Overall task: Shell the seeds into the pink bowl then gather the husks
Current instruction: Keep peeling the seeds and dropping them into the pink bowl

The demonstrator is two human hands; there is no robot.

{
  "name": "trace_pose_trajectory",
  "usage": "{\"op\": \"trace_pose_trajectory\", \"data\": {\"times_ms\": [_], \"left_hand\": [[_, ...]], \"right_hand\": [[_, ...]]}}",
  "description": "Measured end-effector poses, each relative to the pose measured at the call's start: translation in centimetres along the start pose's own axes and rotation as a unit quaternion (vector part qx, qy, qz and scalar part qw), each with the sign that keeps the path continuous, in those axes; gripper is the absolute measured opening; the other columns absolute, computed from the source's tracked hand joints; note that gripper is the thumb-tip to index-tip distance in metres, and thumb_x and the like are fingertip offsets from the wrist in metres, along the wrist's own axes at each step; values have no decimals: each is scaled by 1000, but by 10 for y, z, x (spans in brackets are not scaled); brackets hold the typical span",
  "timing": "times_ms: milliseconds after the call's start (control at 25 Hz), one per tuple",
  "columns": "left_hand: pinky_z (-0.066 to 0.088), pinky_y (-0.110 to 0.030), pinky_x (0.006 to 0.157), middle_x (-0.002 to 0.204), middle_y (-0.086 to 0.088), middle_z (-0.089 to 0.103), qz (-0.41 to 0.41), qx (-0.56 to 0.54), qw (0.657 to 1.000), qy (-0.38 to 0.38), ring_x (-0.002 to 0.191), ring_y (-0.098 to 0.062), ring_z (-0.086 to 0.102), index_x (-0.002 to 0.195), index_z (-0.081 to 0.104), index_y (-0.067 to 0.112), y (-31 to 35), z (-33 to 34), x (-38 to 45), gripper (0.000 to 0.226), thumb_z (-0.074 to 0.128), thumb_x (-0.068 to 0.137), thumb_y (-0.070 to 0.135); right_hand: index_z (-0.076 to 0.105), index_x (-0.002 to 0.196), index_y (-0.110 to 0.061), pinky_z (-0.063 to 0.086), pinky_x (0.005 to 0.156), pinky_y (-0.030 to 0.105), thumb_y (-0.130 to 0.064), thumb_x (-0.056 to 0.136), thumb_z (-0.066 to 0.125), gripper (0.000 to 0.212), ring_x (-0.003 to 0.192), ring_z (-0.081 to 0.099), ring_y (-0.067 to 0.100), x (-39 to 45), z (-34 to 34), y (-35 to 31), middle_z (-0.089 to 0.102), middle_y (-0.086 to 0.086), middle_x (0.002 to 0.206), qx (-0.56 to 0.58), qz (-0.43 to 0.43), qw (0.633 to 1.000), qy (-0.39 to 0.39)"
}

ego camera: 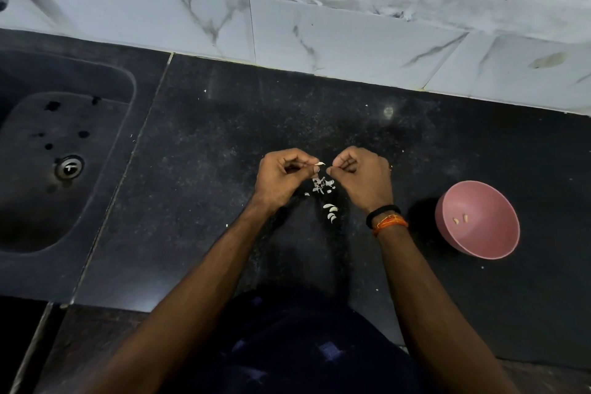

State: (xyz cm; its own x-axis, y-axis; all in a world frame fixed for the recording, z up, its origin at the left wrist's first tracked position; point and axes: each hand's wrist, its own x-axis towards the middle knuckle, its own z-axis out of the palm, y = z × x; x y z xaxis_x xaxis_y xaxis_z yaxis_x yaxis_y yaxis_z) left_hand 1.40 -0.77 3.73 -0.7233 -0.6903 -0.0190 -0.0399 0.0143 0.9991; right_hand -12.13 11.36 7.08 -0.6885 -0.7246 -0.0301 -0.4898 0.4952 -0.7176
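- The person stands at a black stone counter (447, 144), with both bare forearms reaching forward over it.
- The left hand (283, 179) has its fingers curled, and the thumb and the forefinger pinch a small pale seed (320, 164) at their tips.
- The right hand (361, 176) is also curled, with its fingertips just beside the same seed; whether they really touch it cannot be told from this view.
- The seed is held in the air between the two hands, above the counter.
- Under the hands a little heap of husks (321, 185) lies on the counter, thin and whitish.
- Just nearer to the person lie a few whole seeds (331, 213), close together.
- The pink bowl (505, 240) stands on the counter to the right, well apart from the hands, and two small kernels (460, 219) lie inside it.
- The right wrist wears a black band (383, 213) and an orange thread (390, 223).
- A dark sink (19, 176) with a metal drain (69, 166) is at the left, and a wall of white marbled tiles (319, 38) is behind the counter.
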Motion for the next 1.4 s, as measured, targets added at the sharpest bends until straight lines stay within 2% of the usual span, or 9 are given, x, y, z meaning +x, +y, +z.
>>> {"op": "trace_pose_trajectory", "data": {"times_ms": [120, 240, 360, 520, 680, 840, 960, 1120, 1400], "left_hand": [[59, -58, 82, 86, -6, 77, -1, 4, 1000, 2, 83, -33, 74, 88, 78, 20, -1, 0, 0, 17, 79, 81, 5], [59, -56, 82, 87, -7, 77, 3, 1, 1000, -1, 85, -32, 74, 90, 78, 17, -2, 1, 0, 15, 79, 81, 5], [60, -51, 82, 87, -13, 76, 4, -21, 1000, -5, 82, -29, 73, 94, 76, 4, 0, 1, 1, 13, 78, 82, -1], [61, -38, 81, 96, -26, 71, -39, -127, 991, -1, 88, -29, 71, 105, 68, -13, 7, 4, -2, 26, 74, 80, -11], [62, -36, 80, 95, -20, 72, -46, -161, 986, 7, 90, -27, 72, 107, 67, -8, 8, 5, -2, 25, 73, 82, -10], [61, -35, 78, 94, -23, 72, -28, -152, 988, 16, 87, -28, 70, 106, 67, -8, 7, 6, -1, 21, 71, 85, -9], [61, -44, 82, 96, -26, 71, -12, -113, 993, 21, 90, -33, 69, 105, 68, -8, 5, 5, 1, 21, 72, 85, -7], [60, -53, 85, 96, -16, 74, -4, -56, 998, 21, 95, -36, 71, 104, 72, 3, 4, 4, 2, 20, 76, 84, 4], [60, -38, 85, 94, -4, 77, 8, 13, 1000, 19, 92, -21, 74, 103, 75, 12, 11, 6, 2, 19, 78, 85, 7]], "right_hand": [[76, 93, -22, 57, 82, 27, -11, 86, 74, 14, 84, 66, 2, -2, -1, 0, 71, -9, 93, -1, -13, 1000, -12], [78, 91, -22, 53, 79, 21, -21, 89, 74, 5, 85, 69, 4, -2, -2, -5, 74, -10, 90, 47, -10, 998, -36], [78, 85, -21, 52, 76, 21, -20, 91, 74, 7, 80, 69, 4, -3, 0, -8, 74, -11, 83, 64, -15, 996, -52], [77, 84, -19, 49, 71, 12, -20, 92, 71, 10, 77, 68, 2, -5, 3, -10, 74, -10, 80, 82, -3, 996, -34], [78, 84, -19, 49, 69, 12, -19, 92, 71, 11, 75, 68, 2, -9, 5, -13, 74, -11, 78, 96, -16, 995, -18], [79, 85, -18, 55, 73, 23, -20, 92, 71, 11, 78, 69, 5, -10, 7, -14, 74, -9, 82, 86, -46, 995, -7], [79, 88, -17, 57, 72, 27, -22, 90, 72, 9, 76, 67, 4, -7, 7, -13, 72, -7, 85, 45, -63, 997, 24], [79, 91, -16, 58, 72, 26, -22, 89, 74, 8, 76, 67, 4, -5, 8, -14, 71, -7, 88, 36, -71, 996, 31], [79, 91, -14, 58, 69, 31, -21, 90, 72, 10, 71, 65, 7, -5, 7, -13, 71, -3, 86, -15, -102, 994, 47]]}}
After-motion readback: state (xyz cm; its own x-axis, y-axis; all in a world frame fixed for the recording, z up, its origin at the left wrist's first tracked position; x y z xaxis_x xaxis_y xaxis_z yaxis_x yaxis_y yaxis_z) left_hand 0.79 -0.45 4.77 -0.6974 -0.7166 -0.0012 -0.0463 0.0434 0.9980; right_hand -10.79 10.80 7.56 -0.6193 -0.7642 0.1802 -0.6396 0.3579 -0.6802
